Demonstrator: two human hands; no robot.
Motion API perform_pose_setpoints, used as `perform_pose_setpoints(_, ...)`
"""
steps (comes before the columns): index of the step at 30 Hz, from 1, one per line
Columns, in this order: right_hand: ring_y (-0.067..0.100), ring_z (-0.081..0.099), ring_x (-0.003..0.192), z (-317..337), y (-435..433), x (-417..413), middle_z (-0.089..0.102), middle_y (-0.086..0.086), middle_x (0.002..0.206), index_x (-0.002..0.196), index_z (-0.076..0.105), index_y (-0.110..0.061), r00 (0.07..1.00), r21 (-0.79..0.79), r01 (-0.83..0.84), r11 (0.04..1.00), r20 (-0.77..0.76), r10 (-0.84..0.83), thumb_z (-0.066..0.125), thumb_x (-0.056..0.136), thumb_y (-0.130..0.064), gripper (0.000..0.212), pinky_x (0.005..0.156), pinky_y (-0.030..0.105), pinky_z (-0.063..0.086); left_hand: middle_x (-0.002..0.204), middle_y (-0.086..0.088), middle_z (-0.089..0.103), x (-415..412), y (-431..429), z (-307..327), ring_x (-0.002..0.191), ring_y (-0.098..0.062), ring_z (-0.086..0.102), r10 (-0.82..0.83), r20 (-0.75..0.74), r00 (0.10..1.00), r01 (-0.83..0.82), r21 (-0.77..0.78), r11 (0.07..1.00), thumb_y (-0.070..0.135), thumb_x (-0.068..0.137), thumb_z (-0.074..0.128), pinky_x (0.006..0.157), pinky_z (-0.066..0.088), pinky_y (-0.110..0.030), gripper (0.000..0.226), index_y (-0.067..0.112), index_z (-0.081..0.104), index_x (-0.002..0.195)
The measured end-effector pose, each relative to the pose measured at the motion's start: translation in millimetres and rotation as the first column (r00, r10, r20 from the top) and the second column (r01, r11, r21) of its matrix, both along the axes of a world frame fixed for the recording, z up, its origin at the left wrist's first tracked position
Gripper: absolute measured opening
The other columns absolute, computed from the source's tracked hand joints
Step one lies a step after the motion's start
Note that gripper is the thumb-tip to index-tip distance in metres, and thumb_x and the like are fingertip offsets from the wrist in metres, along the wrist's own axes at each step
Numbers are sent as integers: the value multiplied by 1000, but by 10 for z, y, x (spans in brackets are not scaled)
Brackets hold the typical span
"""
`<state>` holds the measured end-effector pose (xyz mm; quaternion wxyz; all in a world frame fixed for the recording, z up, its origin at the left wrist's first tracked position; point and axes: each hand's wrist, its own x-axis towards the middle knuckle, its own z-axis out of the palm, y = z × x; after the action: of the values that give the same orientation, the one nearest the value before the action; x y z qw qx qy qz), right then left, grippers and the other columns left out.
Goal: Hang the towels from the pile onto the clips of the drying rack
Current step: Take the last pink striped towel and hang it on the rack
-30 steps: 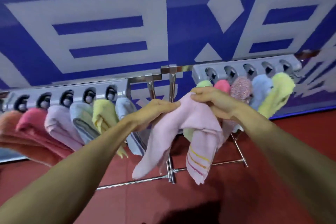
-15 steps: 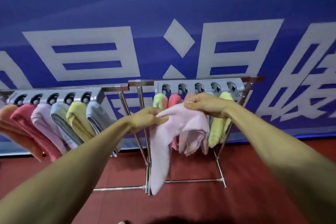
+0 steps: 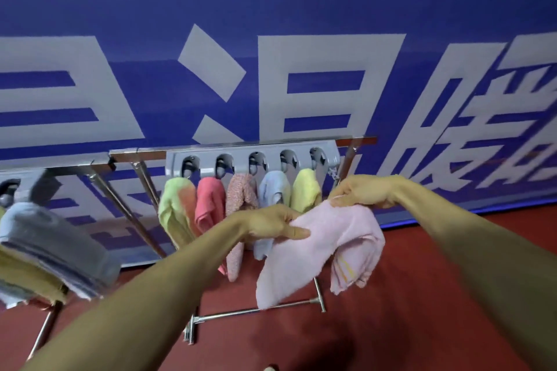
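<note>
A pale pink towel (image 3: 328, 238) sags between both hands, below and right of the grey clip bar (image 3: 253, 161). The left hand (image 3: 272, 224) pinches one edge, the right hand (image 3: 360, 191) grips another. Five towels hang clipped on the drying rack (image 3: 168, 217).

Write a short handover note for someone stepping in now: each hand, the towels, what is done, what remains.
Left hand grips the pale pink terry towel at its near edge.
Right hand pinches its upper corner, beside the right end of the grey plastic clip bar.
Done: that bar's five clips all hold towels, from the green-orange towel to the yellow towel.
Left: clip the pink towel; no free clip shows, pile out of view.
</note>
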<state>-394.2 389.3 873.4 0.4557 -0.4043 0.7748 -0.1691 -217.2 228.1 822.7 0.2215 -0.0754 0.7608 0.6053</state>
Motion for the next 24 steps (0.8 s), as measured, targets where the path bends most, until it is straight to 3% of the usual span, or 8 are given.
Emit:
perform_pose_setpoints(4, 13, 56, 75, -95, 76, -385, 62, 5, 79, 81, 62, -2, 975, 64, 120, 991, 180, -129, 51, 95, -5, 19, 68, 21, 45, 90, 5, 63, -439, 84, -79, 77, 0, 59, -92, -35, 995, 87, -128, 988, 8, 92, 60, 73, 49, -18, 21, 1, 61, 111)
perform_pose_setpoints(8, 9, 59, 69, -199, 208, -722, 64, -2, 70, 73, 60, -7, 914, 68, 229, 971, 328, -239, 48, 96, -4, 26, 63, 18, 47, 93, -3, 61, -845, 122, -151, 85, -15, 57, -84, -28, 996, 80, -132, 988, 12, 89, 65, 81, 48, -33, 13, 13, 59, 100)
perform_pose_setpoints(11, 10, 63, 75, -288, 261, -1027, 68, -1, 76, 82, 64, -4, 892, 69, 244, 967, 375, -251, 49, 97, -7, 22, 67, 19, 51, 81, 5, 58, -1125, 163, -183, 76, -11, 54, -81, -13, 997, 77, -191, 978, 14, 86, 69, 71, 46, -24, 14, 21, 57, 85)
perform_pose_setpoints(14, 12, 62, 77, -418, 246, -1276, 67, 0, 78, 85, 64, -4, 870, 41, 240, 970, 434, -233, 51, 96, -8, 18, 70, 20, 51, 80, 6, 62, -1381, 214, -154, 74, -8, 56, -115, -45, 992, 93, -338, 936, 12, 85, 70, 70, 50, -23, 8, 12, 62, 86)
perform_pose_setpoints(16, 12, 60, 77, -514, 236, -1405, 66, 0, 77, 82, 64, -6, 853, 3, 247, 969, 473, -220, 52, 96, -8, 18, 71, 21, 51, 88, -2, 65, -1519, 222, -155, 81, -13, 57, -125, -69, 990, 77, -473, 878, 11, 84, 70, 77, 49, -28, 14, 4, 65, 94)
perform_pose_setpoints(18, 14, 63, 81, -637, 245, -1503, 69, 4, 86, 95, 66, -1, 836, -29, 266, 963, 504, -216, 52, 95, -9, 15, 78, 25, 52, 88, -4, 64, -1615, 203, -160, 82, -17, 55, -125, -82, 989, 49, -612, 790, 13, 82, 71, 75, 43, -28, 17, 3, 65, 94)
perform_pose_setpoints(21, 15, 66, 86, -785, 202, -1581, 70, 8, 95, 112, 60, 10, 814, -77, 288, 955, 545, -201, 51, 96, -11, 27, 84, 28, 51, 96, -6, 67, -1716, 94, -147, 93, -25, 57, -79, -98, 992, -23, -760, 649, 22, 84, 69, 78, 38, -30, 24, 9, 66, 103)
perform_pose_setpoints(24, 11, 66, 83, -899, 55, -1619, 71, 4, 91, 105, 65, 2, 800, -102, 355, 929, 548, -246, 52, 97, -14, 22, 80, 25, 51, 94, -2, 67, -1791, -38, -93, 100, -30, 56, -5, -166, 986, -139, -845, 516, 30, 88, 63, 80, 28, -31, 23, 16, 64, 106)
